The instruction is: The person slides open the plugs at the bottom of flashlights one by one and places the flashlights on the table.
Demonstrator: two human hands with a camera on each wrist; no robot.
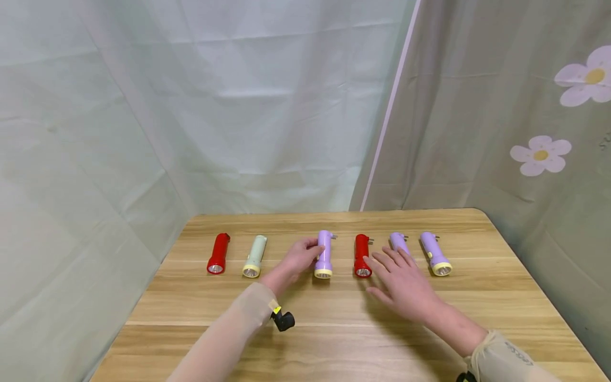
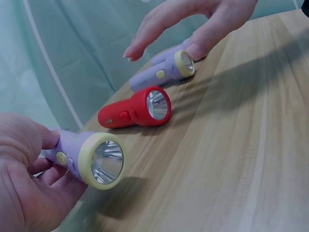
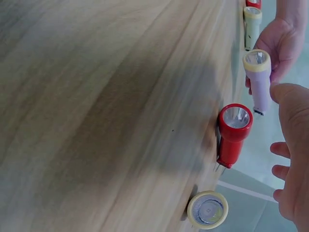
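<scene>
My left hand holds a purple flashlight with a pale yellow lens rim, thumb and fingers round its body. In the left wrist view a shadow lies on the tabletop below this flashlight. With its fingers spread, my right hand hovers over the table and holds nothing. Nearest its fingertips are a red flashlight and a second purple flashlight, which the hand partly hides in the head view. Both lie with their lenses towards me, and metal plug prongs stick out near their back ends.
Farther right lies a third purple flashlight. On the left are another red flashlight and a pale green one. All are in a row across the wooden table. Hanging cloth surrounds its back and sides.
</scene>
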